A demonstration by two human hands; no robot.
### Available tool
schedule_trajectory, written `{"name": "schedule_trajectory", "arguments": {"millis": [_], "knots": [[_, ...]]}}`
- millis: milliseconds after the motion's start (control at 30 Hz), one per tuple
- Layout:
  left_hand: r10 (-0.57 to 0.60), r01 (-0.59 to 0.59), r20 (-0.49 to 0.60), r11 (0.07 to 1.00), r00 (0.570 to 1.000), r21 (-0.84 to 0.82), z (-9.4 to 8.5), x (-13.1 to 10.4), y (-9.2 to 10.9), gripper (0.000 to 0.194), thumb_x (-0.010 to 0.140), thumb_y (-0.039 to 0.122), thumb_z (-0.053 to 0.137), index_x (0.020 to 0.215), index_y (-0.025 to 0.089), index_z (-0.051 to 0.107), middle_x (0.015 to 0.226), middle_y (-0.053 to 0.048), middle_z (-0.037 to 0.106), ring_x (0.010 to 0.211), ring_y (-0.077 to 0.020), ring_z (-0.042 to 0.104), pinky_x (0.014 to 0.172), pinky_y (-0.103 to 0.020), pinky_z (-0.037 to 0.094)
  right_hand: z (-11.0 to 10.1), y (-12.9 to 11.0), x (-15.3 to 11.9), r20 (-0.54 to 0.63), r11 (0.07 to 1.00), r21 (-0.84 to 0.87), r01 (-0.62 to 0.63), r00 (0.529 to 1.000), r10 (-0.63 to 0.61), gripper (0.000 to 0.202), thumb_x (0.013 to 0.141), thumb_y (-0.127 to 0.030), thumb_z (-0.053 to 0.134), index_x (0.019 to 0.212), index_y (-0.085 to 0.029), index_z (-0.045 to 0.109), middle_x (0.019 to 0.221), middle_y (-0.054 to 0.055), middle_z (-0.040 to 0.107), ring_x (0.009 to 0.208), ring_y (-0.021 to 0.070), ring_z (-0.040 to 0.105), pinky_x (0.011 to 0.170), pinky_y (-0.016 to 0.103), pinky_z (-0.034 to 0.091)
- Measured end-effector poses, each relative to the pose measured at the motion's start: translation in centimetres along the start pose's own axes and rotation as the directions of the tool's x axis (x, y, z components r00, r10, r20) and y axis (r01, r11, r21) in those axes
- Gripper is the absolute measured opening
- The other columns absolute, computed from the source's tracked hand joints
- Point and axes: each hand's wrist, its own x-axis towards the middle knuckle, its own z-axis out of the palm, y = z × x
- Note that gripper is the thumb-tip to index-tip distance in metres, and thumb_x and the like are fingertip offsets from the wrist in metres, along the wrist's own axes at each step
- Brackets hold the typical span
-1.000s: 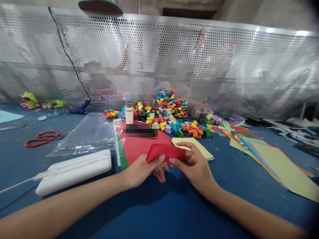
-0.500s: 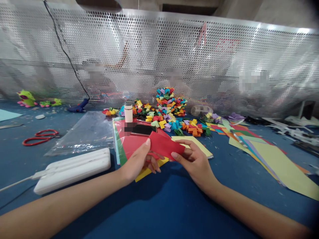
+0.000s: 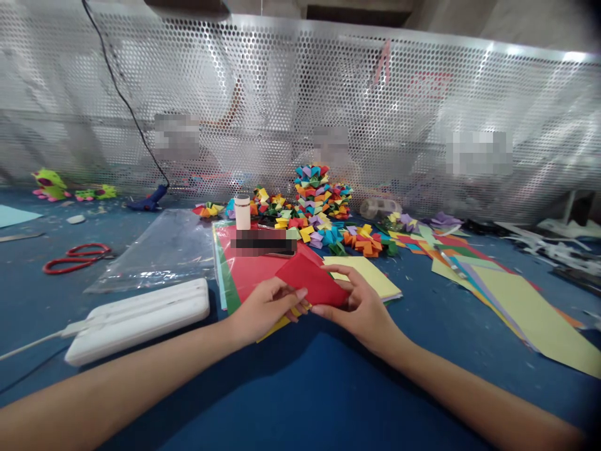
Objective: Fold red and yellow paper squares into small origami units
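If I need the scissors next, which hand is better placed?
Probably the left hand: the scissors lie on its side, while the right hand is farther. Both hold the red paper.

- Your left hand (image 3: 260, 308) and right hand (image 3: 364, 308) grip one four-sided red paper piece (image 3: 312, 279).
- Nine o'clock from it: a long white plastic block (image 3: 145, 318).
- Twelve o'clock: a multicoloured folded-paper tower (image 3: 312, 193).

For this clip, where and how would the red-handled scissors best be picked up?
Likely by the red handle loops, the left hand coming from above. The scissors lie flat on the blue table, blade end pointing right, toward the clear plastic bag, so the loops offer the broadest hold. That hand now pinches red paper.
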Motion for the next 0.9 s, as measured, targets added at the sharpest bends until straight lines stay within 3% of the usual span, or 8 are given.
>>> {"name": "schedule_trajectory", "arguments": {"millis": [167, 367, 567, 633, 733, 900], "knots": [[0.033, -0.033, -0.036, 0.999, 0.999, -0.017, -0.02, -0.05, 0.04, 0.031, 0.073, 0.045, 0.069, 0.070, 0.015, 0.059, 0.070, -0.001, 0.066, 0.065, -0.0136, 0.061, 0.062, -0.025, 0.049, -0.22, -0.04, 0.20, 0.043, 0.997, -0.064, 0.049, 0.998, -0.046, 0.057, 0.068, -0.024, 0.076, 0.115, -0.024, 0.045, 0.112, 0.009, 0.062, 0.100, 0.0207, 0.065, 0.083, 0.032, 0.057], [0.057, -0.064, -0.091, 0.996, 0.994, -0.067, -0.42, 0.23, -0.19, 0.028, 0.080, 0.044, 0.061, 0.079, 0.017, 0.053, 0.063, 0.004, 0.060, 0.057, -0.0100, 0.057, 0.057, -0.022, 0.045, -0.02, 0.05, -0.14, 0.175, 0.992, -0.070, 0.109, 0.980, -0.095, 0.054, 0.076, -0.015, 0.065, 0.120, -0.023, 0.036, 0.109, 0.009, 0.062, 0.080, 0.0153, 0.070, 0.079, 0.031, 0.057], [0.082, -0.082, -0.003, 0.993, 0.997, -0.082, -0.39, 0.12, 0.02, 0.030, 0.077, 0.042, 0.066, 0.076, 0.017, 0.048, 0.053, 0.008, 0.052, 0.044, -0.0058, 0.046, 0.049, -0.019, 0.036, -0.39, -0.23, -0.09, 0.045, 0.940, -0.206, 0.272, 0.962, -0.268, 0.066, 0.077, -0.015, 0.063, 0.135, -0.027, 0.032, 0.110, 0.008, 0.058, 0.089, 0.0166, 0.065, 0.075, 0.030, 0.056], [0.079, -0.075, 0.036, 0.992, 0.996, -0.097, -0.22, 0.05, 0.09, 0.032, 0.076, 0.043, 0.067, 0.082, 0.018, 0.048, 0.054, 0.009, 0.050, 0.044, -0.0055, 0.044, 0.047, -0.019, 0.034, -0.56, -0.39, 0.13, 0.067, 0.928, -0.215, 0.303, 0.953, -0.295, 0.056, 0.077, -0.018, 0.064, 0.128, -0.026, 0.043, 0.103, 0.007, 0.061, 0.086, 0.0168, 0.065, 0.072, 0.029, 0.055], [0.066, -0.057, 0.075, 0.992, 0.995, -0.108, -0.01, -0.02, 0.11, 0.036, 0.074, 0.044, 0.069, 0.082, 0.019, 0.044, 0.054, 0.010, 0.050, 0.043, -0.0051, 0.044, 0.045, -0.018, 0.033, -0.67, -0.53, 0.33, 0.148, 0.904, -0.279, 0.324, 0.945, -0.293, 0.024, 0.075, -0.025, 0.068, 0.099, -0.023, 0.065, 0.089, 0.005, 0.063, 0.080, 0.0170, 0.064, 0.069, 0.028, 0.054], [0.046, -0.030, 0.136, 0.993, 0.990, -0.117, 0.08, -0.06, -0.26, 0.039, 0.075, 0.047, 0.067, 0.076, 0.020, 0.038, 0.062, 0.005, 0.059, 0.050, -0.0074, 0.053, 0.052, -0.021, 0.042, -0.62, -0.32, 0.35, 0.077, 0.888, -0.373, 0.270, 0.963, -0.260, 0.015, 0.075, -0.035, 0.069, 0.079, -0.022, 0.071, 0.080, 0.005, 0.064, 0.088, 0.0204, 0.062, 0.067, 0.028, 0.053]]}}
